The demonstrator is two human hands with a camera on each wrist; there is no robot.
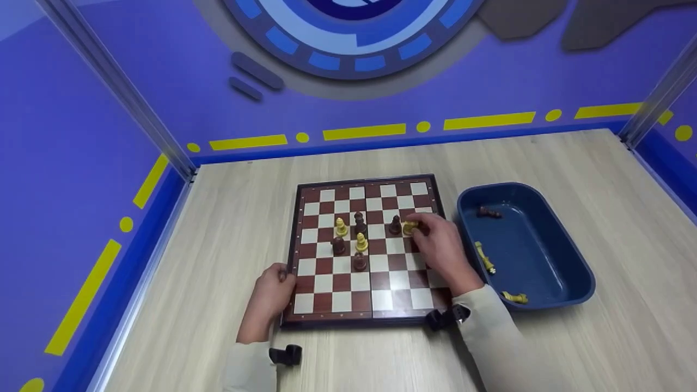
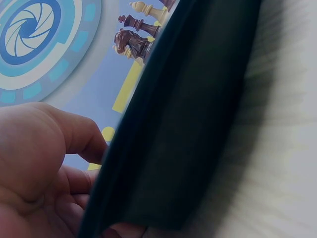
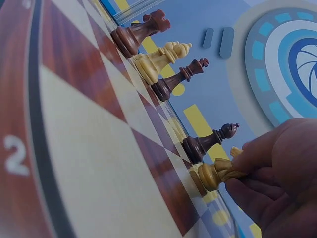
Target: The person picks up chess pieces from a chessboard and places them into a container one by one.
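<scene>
My right hand (image 1: 442, 245) pinches a yellow chess knight (image 3: 212, 174) between thumb and fingers, its base right at a square on the right half of the chessboard (image 1: 389, 280). Beside it stands a dark bishop (image 3: 198, 148). Along the board's left edge, my left hand (image 1: 273, 291) grips the rim, with a fingertip showing under the board in the left wrist view. Upright around the board's middle are a dark king (image 1: 359, 223), a yellow bishop (image 1: 341, 227), another yellow bishop (image 1: 361, 243), a dark knight (image 1: 338, 246) and a dark rook (image 1: 360, 262).
A blue tray (image 1: 566, 256) stands right of the board, close to my right forearm. Lying in it are a dark piece (image 1: 489, 212) and two yellow pieces, one (image 1: 484, 257) by the left wall, another (image 1: 514, 297) at the front corner. Blue panels (image 1: 381, 109) border the wooden table (image 1: 228, 218).
</scene>
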